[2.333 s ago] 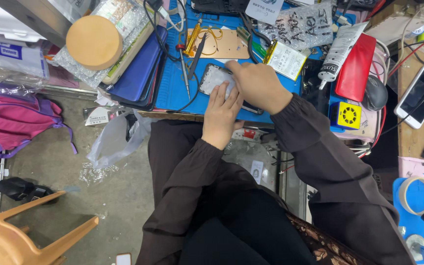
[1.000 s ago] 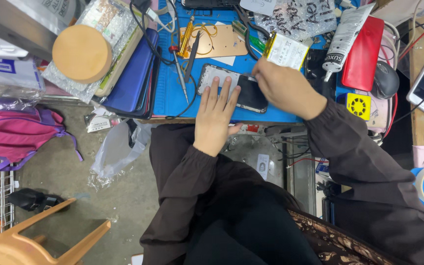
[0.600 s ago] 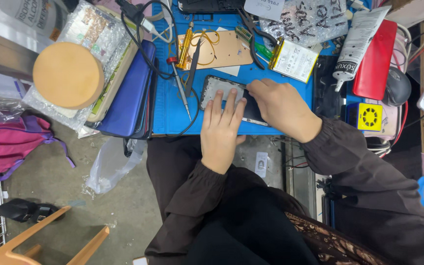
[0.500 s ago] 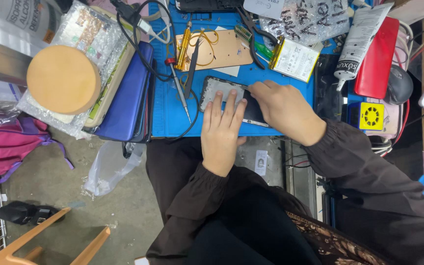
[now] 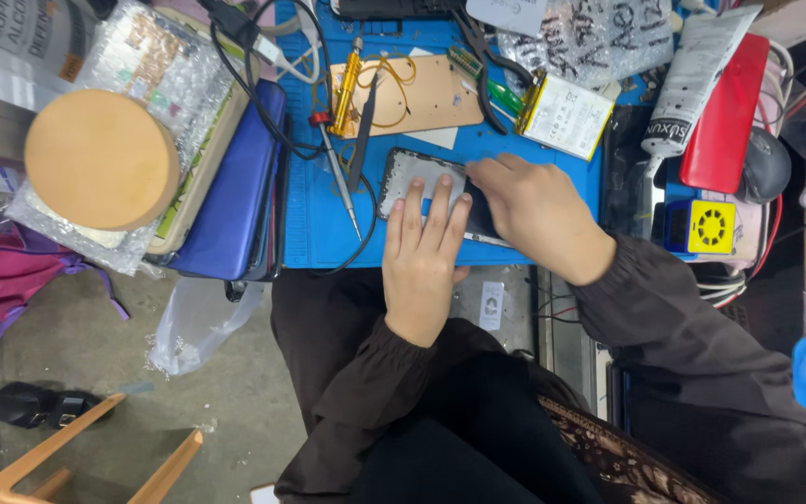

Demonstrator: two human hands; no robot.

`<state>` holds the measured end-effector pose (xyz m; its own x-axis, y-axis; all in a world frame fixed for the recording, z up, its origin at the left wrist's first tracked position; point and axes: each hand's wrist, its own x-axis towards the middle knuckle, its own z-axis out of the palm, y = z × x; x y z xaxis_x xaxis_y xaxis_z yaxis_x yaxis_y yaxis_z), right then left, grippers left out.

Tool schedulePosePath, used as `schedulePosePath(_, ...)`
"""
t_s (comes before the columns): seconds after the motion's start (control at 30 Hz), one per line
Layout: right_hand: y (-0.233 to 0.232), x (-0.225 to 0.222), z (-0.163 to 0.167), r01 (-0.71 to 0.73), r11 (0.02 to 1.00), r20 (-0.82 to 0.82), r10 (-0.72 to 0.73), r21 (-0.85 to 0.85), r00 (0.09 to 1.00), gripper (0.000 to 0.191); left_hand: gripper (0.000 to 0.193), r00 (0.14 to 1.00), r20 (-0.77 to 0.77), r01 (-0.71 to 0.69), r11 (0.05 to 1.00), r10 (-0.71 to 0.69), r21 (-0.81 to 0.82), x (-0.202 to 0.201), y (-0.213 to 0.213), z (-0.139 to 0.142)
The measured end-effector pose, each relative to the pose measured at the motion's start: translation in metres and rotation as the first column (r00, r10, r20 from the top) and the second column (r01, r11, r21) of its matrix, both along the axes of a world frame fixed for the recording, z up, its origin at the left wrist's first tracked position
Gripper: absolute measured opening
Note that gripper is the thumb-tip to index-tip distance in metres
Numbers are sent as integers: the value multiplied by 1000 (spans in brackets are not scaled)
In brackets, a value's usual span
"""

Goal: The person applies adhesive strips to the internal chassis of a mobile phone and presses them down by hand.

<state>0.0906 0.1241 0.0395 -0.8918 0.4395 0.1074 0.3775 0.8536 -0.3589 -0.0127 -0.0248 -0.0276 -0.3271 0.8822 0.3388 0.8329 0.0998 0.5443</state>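
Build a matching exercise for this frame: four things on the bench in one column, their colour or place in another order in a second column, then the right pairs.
Things:
1. opened phone
2. round disc
3. flat case
4. square box with fan grille

Descriptions:
A. red, right of the white tube
B. yellow, at the right edge of the blue mat
C. tan, on a bubble-wrapped packet at far left
D. under the left hand and right hand

Pairs: 1-D, 2-C, 3-A, 4-B

Bench (image 5: pixel 515 289) carries a blue mat (image 5: pixel 314 233); phone (image 5: pixel 412 177), screwdriver (image 5: pixel 340 182), battery (image 5: pixel 566 117) lie on mat.
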Motion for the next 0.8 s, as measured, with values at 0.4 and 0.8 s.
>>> schedulePosePath(0.4, -1, -3, -6, 10, 1000, -42, -11, -18, 999, 19, 102, 1000, 13, -4, 1000, 4, -15, 1, 1, 2)
schedulePosePath(0.8, 2, -8, -7, -39, 998, -138, 32, -45, 990, 20, 100, 999, 34, 3, 1000, -4, 18, -1, 1, 2)
